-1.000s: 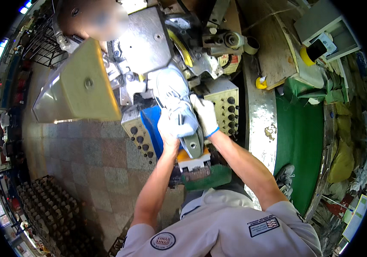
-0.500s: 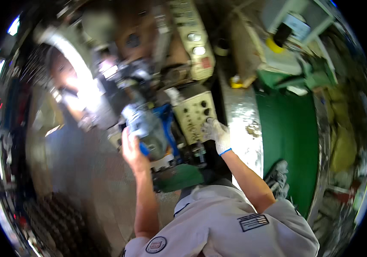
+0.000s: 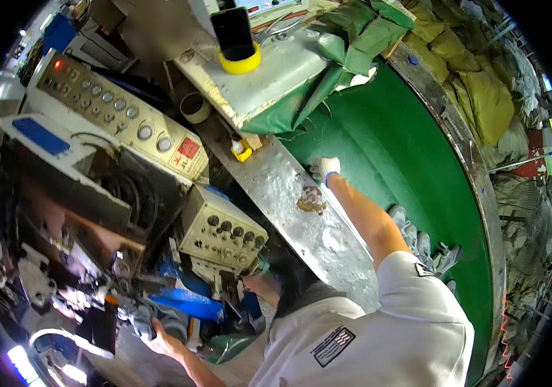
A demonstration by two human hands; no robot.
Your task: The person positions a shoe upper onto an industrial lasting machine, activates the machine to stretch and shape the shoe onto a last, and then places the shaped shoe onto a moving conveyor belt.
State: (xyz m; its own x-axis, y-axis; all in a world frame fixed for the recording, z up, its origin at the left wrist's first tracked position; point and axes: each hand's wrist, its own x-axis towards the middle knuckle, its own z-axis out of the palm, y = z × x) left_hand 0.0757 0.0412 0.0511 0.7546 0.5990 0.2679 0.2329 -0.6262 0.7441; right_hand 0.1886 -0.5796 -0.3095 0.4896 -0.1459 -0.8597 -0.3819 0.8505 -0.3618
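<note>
My bare left hand (image 3: 165,342), low on the left, is closed on a grey shoe (image 3: 173,322) at the machine. The hand hides part of the shoe, and its far end blends into the machine's clamping parts. My right hand (image 3: 325,169) wears a white glove with a blue cuff edge. It hangs over the green conveyor belt (image 3: 366,148), close to the metal ledge (image 3: 327,235). Its fingers are curled, and nothing shows in them. Nearer to me, several grey shoes (image 3: 411,232) lie on the belt beside my right forearm.
Between my arms stands a cream control box (image 3: 224,235) with black knobs. Behind it runs a long panel (image 3: 121,116) with dials. A yellow tape measure (image 3: 242,151) lies on the ledge. A phone (image 3: 232,32) stands in a yellow tape roll (image 3: 240,62). Yellowish sacks (image 3: 482,97) are piled beyond the belt.
The view has swung to the right. My right hand has left the control box and moved over the belt, its fingers now curled. My left hand stays at the grey shoe.
</note>
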